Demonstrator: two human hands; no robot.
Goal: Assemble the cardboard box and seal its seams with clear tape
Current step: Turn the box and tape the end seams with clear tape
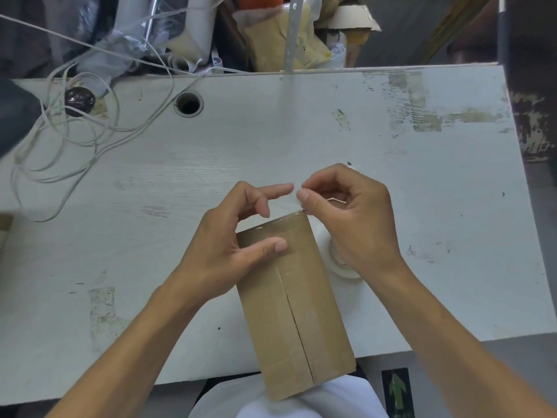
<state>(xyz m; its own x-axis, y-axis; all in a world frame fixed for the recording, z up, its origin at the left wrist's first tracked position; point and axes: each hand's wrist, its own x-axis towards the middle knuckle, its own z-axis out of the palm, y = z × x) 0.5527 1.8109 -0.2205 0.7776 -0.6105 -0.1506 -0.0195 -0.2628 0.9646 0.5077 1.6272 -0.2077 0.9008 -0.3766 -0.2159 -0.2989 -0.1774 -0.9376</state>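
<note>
The left hand (229,251) grips the box (295,306) at the bench's (301,131) near edge, steadying it; the right hand (346,215) pinches clear tape at its far end

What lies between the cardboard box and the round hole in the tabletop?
In the head view, only bare tabletop lies between the round hole and the hands at the cardboard box.
</note>
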